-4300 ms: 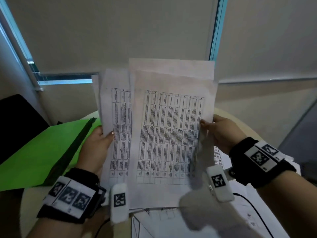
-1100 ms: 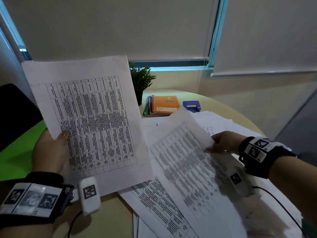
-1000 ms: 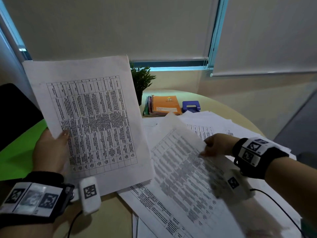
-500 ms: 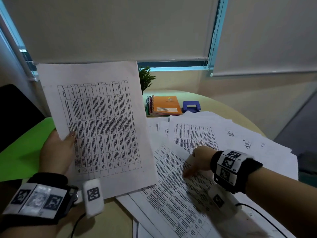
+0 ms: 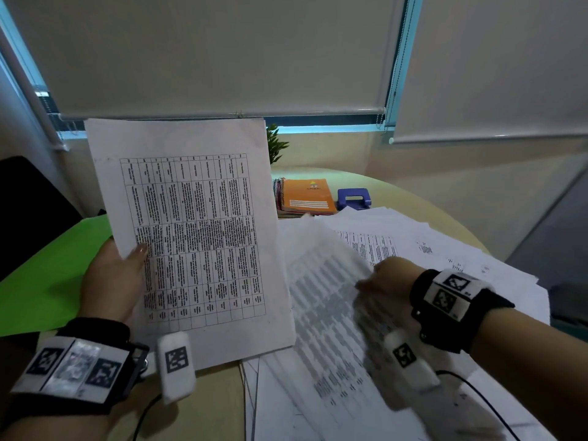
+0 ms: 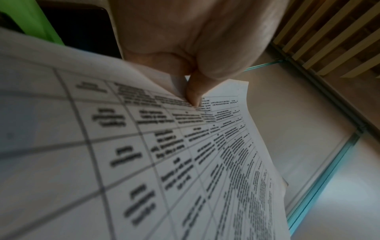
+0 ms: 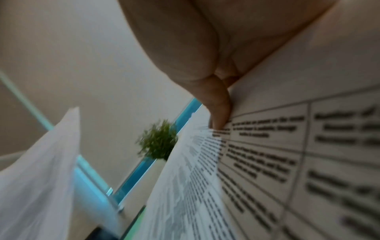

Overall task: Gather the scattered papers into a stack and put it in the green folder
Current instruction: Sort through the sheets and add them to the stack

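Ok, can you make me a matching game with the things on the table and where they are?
Things:
1. flat green folder
2. orange spiral notebook
3. blue hole punch
4. white printed sheet with a table

Places:
A. held up in the left hand
B. right of the notebook
C. far left, lying on the table
D. beside the small green plant

Pairs: 1-C, 2-D, 3-B, 4-A

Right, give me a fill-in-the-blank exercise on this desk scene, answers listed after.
1. The left hand holds up a printed sheet in front of the ____ folder.
2. The spiral notebook has an ____ cover.
3. Right of the notebook sits a ____ hole punch.
4. The right hand touches loose papers on the ____.

Answers: green; orange; blue; table
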A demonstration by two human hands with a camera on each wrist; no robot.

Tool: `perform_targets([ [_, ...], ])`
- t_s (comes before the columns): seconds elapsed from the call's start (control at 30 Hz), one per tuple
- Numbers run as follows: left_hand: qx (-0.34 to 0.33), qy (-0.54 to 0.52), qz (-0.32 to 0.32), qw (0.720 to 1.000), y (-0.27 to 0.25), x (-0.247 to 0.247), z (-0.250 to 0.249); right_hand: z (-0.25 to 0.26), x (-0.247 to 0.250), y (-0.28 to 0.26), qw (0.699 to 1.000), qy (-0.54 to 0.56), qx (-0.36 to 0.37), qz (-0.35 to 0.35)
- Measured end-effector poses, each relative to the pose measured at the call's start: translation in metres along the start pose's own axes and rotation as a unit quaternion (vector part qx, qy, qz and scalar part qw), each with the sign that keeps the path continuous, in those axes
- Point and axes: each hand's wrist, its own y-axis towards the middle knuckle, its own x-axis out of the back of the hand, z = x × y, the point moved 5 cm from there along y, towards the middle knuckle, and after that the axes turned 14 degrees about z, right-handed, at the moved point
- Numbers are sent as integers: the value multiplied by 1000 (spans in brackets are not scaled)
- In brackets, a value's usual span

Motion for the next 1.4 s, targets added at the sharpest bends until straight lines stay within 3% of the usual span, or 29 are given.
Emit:
perform_targets([
  [0.17, -7, 0, 1, 1000, -2, -1, -5, -49, 28, -4, 994, 31, -94, -41],
  [0.47, -9, 8, 20, 1000, 3, -9, -4, -81, 14, 16, 964, 235, -118, -26],
  [0.63, -14, 1, 31, 999, 1, -14, -6, -71, 11, 22, 974, 184, -133, -5],
  [0.87, -2, -16, 35, 999, 4, -12, 3, -72, 12, 24, 972, 172, -157, -32],
  [0.97, -6, -23, 37, 999, 2, -13, 0, -74, 17, 25, 971, 195, -124, -60],
  [1.07, -10, -26, 32, 999, 1, -12, -3, -77, 24, 26, 984, 110, -109, -84],
  [1.13, -15, -24, 29, 999, 1, -10, -4, -81, 30, 25, 981, 119, -78, -133],
  [1.23, -20, -25, 20, 999, 3, -7, -2, -96, 35, 26, 939, 286, -5, -192],
  [1.3, -16, -17, 12, 1000, 4, -6, -2, -108, 37, 33, 875, 426, 61, -221],
  [1.4, -12, -13, -6, 1000, 6, -4, -5, -117, 38, 46, 788, 561, 148, -205],
])
